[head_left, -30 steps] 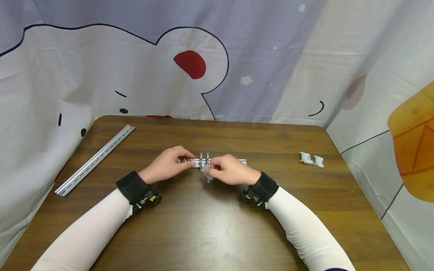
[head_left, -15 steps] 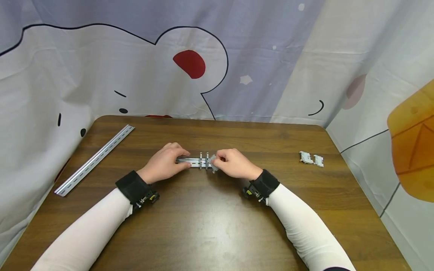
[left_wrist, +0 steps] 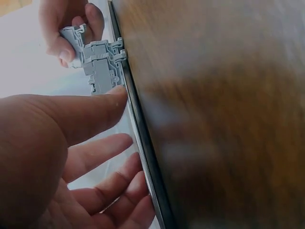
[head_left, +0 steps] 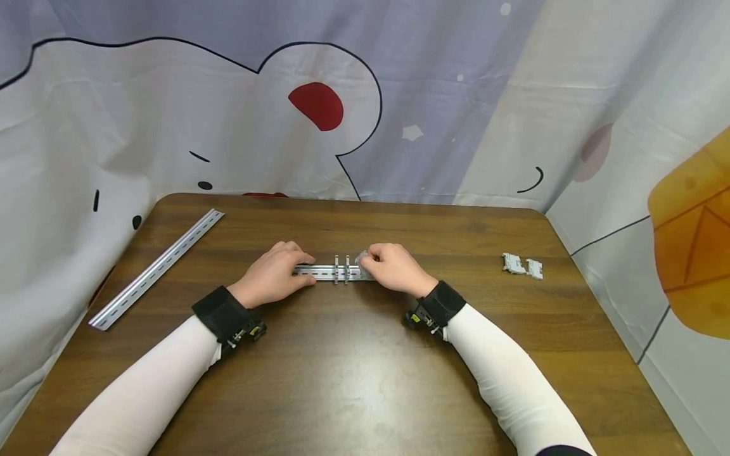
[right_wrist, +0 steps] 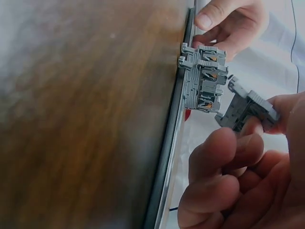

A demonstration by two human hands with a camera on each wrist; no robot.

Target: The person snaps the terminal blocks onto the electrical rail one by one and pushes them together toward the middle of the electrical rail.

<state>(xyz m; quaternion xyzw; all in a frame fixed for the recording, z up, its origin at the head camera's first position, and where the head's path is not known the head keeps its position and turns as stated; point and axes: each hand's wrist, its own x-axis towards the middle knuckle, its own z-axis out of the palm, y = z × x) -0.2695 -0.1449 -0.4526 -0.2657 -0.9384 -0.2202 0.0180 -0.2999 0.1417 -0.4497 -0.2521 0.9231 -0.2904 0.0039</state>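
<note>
A short slotted metal DIN rail point(head_left: 325, 273) lies across the middle of the table, with two grey DIN rail terminal blocks point(right_wrist: 202, 78) standing side by side on it. My left hand point(head_left: 276, 272) holds the rail's left end, thumb on the near edge and fingers on the far one. Between right thumb and fingers I pinch a third grey terminal block point(right_wrist: 243, 107). It is tilted and apart from the mounted pair in the right wrist view. My right hand point(head_left: 396, 269) is over the rail's right part and hides that end in the head view.
Two loose terminal blocks, one point(head_left: 513, 263) beside the other point(head_left: 534, 269), lie at the right of the wooden table point(head_left: 353, 373). A longer slotted rail point(head_left: 156, 269) lies slanted at the left. A printed curtain point(head_left: 433, 95) hangs behind the table.
My right hand has carried its terminal block right and away from me, from in front of the mounted pair to over the rail on their right. My left hand has shifted slightly left.
</note>
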